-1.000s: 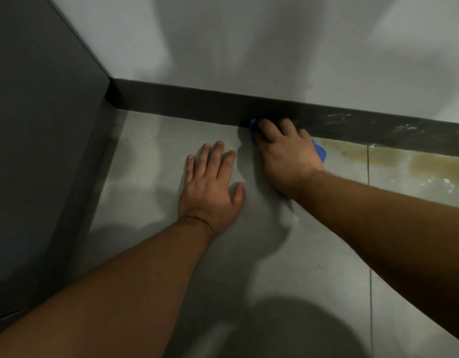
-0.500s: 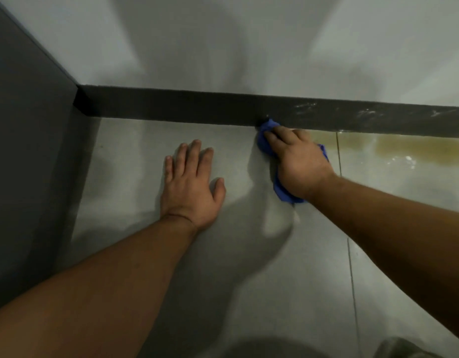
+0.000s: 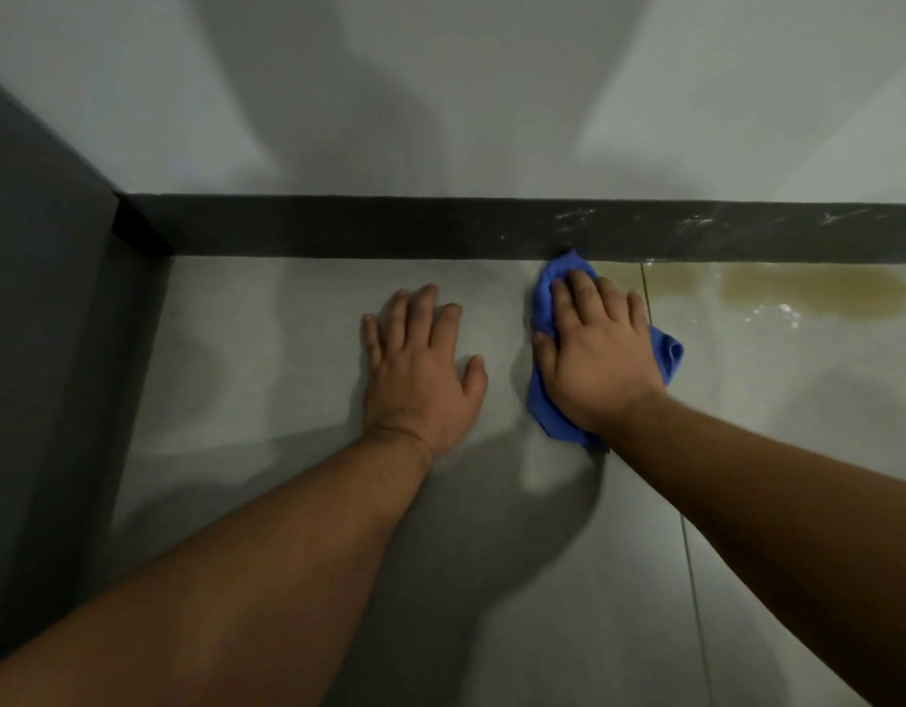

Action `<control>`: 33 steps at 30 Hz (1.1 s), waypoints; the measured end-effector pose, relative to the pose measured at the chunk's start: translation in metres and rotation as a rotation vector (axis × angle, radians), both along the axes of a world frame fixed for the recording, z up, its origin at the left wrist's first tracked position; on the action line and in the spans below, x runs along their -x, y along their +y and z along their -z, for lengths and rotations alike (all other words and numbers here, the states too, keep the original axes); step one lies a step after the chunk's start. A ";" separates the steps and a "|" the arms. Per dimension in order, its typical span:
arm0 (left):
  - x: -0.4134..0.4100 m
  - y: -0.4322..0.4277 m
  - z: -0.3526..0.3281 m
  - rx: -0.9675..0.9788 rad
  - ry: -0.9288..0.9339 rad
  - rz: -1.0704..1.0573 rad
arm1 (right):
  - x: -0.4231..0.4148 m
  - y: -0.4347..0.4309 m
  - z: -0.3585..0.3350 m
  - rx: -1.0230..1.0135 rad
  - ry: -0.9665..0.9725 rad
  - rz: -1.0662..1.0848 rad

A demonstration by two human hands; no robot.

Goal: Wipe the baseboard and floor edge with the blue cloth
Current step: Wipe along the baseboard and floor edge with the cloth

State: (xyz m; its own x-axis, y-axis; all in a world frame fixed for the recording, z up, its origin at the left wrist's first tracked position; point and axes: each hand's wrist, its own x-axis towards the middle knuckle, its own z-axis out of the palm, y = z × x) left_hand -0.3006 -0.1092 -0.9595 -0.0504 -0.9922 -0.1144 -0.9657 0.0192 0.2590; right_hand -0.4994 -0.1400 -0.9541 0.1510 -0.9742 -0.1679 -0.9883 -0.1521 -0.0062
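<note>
A dark grey baseboard runs across the foot of a pale wall, with whitish smears on its right part. My right hand presses flat on the blue cloth, which lies on the grey floor tile with its far tip touching the baseboard's bottom edge. Cloth corners stick out past my fingers and beside my wrist. My left hand rests flat on the floor to the left of the cloth, fingers spread, holding nothing.
A yellowish-brown wet stain lies on the floor along the baseboard to the right of the cloth. A dark panel stands on the left and meets the baseboard at the corner. A tile joint runs toward me under my right arm.
My right hand with the cloth has slid right along the floor edge and flattened out. My left hand stayed planted on the floor. The view shifted, showing more of the stain.
</note>
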 end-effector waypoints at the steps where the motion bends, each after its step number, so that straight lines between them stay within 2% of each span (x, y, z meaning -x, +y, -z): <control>1: 0.001 0.000 0.002 0.022 -0.011 -0.011 | -0.007 -0.008 0.002 0.008 -0.035 -0.006; 4: 0.003 -0.006 0.004 0.057 -0.026 -0.005 | -0.018 -0.018 0.003 0.012 -0.142 -0.008; 8: 0.002 -0.003 0.004 0.069 -0.010 -0.004 | 0.003 0.015 -0.001 0.061 -0.218 -0.237; 10: 0.002 -0.001 0.007 0.069 -0.012 0.003 | 0.021 0.024 0.001 0.104 -0.243 -0.241; 12: 0.000 -0.002 0.009 0.079 -0.019 -0.002 | 0.024 0.017 -0.001 0.151 -0.191 -0.247; 17: 0.001 -0.002 0.013 0.119 -0.012 -0.016 | -0.008 -0.030 -0.022 0.318 -0.099 -0.463; 22: 0.000 -0.001 0.013 0.136 0.016 -0.017 | -0.022 -0.062 -0.039 0.379 0.143 -0.619; 28: -0.001 -0.002 0.012 0.109 0.020 -0.003 | 0.025 -0.051 -0.033 0.241 0.275 -0.495; 31: 0.000 -0.003 0.014 0.098 0.000 -0.004 | 0.041 -0.044 -0.035 0.173 0.256 -0.395; 33: 0.000 -0.003 0.014 0.095 -0.009 -0.006 | 0.037 -0.042 -0.039 0.212 0.207 -0.441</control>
